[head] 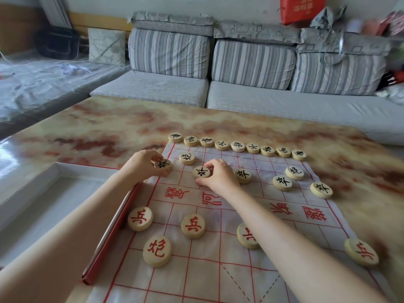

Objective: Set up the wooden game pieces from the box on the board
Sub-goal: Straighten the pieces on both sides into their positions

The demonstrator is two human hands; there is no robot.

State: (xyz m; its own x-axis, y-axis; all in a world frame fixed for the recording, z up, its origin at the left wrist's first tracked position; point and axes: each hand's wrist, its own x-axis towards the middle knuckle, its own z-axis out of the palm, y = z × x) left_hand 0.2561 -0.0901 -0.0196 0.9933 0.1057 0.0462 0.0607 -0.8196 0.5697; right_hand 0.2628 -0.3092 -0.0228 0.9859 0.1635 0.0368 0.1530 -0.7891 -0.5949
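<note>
Striped grey sofa point(251, 62) behind; marbled surface point(109, 127) carries cloth board point(196, 270) w/ red grid. Left grip point(142, 164) pinches a black-marked piece point(162, 165) at board's left edge, fingers curled round it. Right grip point(218, 176) pinches a 2nd black-marked piece point(201, 172) a bit to the right, thumb below, fingers on top. Can't tell if either is lifted. Far edge: row of nine black pieces point(237, 146). Near side: red-marked pieces point(193, 226), spread apart. White box point(28, 186) lies just left of board.
</note>
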